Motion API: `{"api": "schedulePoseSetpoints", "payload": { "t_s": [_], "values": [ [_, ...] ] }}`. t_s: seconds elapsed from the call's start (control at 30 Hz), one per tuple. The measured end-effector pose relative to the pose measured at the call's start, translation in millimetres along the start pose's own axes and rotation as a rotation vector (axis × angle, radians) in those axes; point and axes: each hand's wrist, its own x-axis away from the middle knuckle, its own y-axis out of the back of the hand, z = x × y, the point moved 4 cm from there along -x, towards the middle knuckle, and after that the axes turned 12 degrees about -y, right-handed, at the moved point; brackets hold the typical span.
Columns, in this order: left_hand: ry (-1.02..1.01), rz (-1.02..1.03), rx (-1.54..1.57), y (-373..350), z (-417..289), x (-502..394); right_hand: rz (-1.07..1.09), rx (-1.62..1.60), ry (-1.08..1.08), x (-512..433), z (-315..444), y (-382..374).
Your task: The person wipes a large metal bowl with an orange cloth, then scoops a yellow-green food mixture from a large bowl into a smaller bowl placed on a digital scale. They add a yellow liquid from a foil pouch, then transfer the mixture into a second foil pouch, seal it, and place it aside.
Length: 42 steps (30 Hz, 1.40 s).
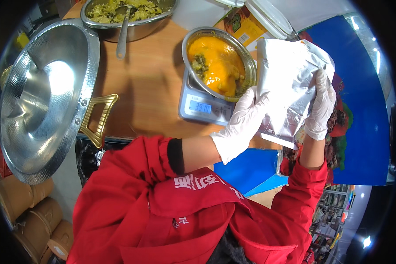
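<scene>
A silver foil pouch [287, 85] is held up in front of me between both hands, which wear thin white gloves. My left hand [246, 118] grips its left edge, thumb on the near face. At its right side is my right hand [320, 105], thumb pressed on the foil. The pouch's opening and contents cannot be made out. Just left of it, a round steel bowl [185, 56] holds an orange-yellow sauce [217, 66] with a clump of chopped greens [199, 65]. The bowl rests tilted-looking on a digital kitchen scale [201, 107] with a lit display.
A hammered metal pan [49, 92] with a brass-coloured handle [100, 118] stands at the left edge of the wooden table [148, 89]. Behind are a steel basin [135, 28] of chopped pickled greens, a ladle [122, 43] and white lidded tubs [270, 18]. Blue board [363, 105] lies right.
</scene>
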Motion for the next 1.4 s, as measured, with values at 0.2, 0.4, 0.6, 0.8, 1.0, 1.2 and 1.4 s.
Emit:
{"api": "schedulePoseSetpoints", "payload": {
  "t_s": [0.2, 0.4, 0.6, 0.8, 1.0, 1.2, 1.4],
  "values": [
    [-0.121, 0.054, 0.016, -6.8, -4.9, -0.3, -0.063, -0.026, 0.068, 4.6, 7.7, 8.1],
    [-0.116, 0.127, 0.063, -13.8, -9.4, 0.4, -0.058, -0.065, 0.146, 10.9, 20.6, 16.1],
    [-0.102, 0.114, 0.040, -16.0, -9.7, 3.4, -0.092, -0.016, 0.136, 12.3, 19.0, 18.8],
    [-0.071, 0.096, 0.007, -13.2, -6.5, 4.8, -0.092, -0.041, 0.087, 11.9, 15.6, 17.6],
    [-0.066, 0.105, 0.026, -12.2, -4.0, 8.9, -0.027, -0.046, 0.062, 11.4, 15.6, 15.5],
    [-0.030, 0.052, -0.006, -10.7, -3.7, 10.9, -0.026, -0.003, 0.023, 8.9, 13.4, 12.9],
    [0.040, 0.027, 0.075, -7.9, 2.6, 13.8, 0.210, 0.295, 0.020, 0.4, 15.3, -3.5]
  ]
}}
